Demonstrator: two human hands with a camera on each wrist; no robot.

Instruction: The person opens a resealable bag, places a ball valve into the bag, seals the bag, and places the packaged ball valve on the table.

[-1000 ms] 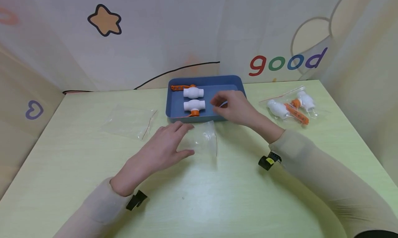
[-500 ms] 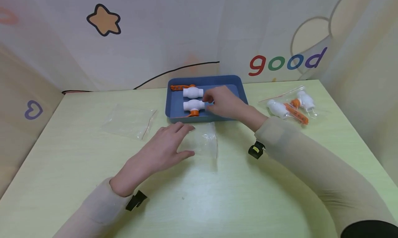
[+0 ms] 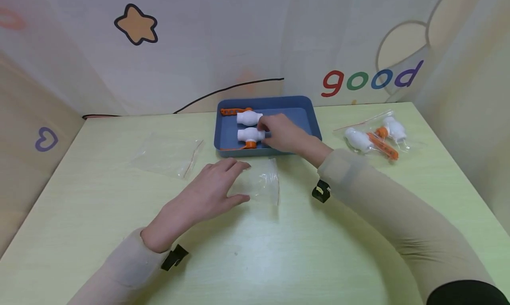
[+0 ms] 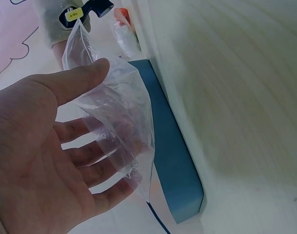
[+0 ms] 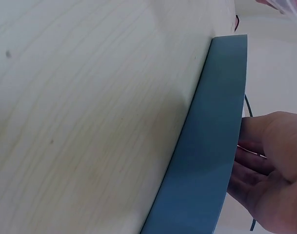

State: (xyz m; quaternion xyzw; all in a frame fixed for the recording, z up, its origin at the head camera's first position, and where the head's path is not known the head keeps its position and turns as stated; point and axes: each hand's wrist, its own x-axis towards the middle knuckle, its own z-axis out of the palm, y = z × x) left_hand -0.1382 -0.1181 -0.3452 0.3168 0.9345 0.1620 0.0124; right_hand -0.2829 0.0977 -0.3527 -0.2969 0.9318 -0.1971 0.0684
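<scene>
My left hand [image 3: 203,194] holds a clear zip bag [image 3: 263,181] in front of the tray. In the left wrist view, the thumb lies over the bag [image 4: 124,107] and the fingertips show through its plastic. Inside the blue tray [image 3: 225,153], my right hand [image 3: 288,134] has its curled thumb and fingers at the right end of the nearer white ball valve [image 3: 249,134], which has an orange stem. A second white valve [image 3: 248,118] lies behind it, beside an orange handle [image 3: 234,112]. In the right wrist view, the tray wall [image 5: 207,141] hides the right fingertips.
Another clear zip bag [image 3: 167,155] lies flat on the table at the left. To the right, a bag with white valve parts [image 3: 358,140] and an orange handle [image 3: 382,146] rests on the table. A printed curtain [image 3: 219,39] hangs behind the table's back edge.
My right hand has moved left and inward over the tray, to the nearer valve's right end. The left hand and its bag stay nearly where they were.
</scene>
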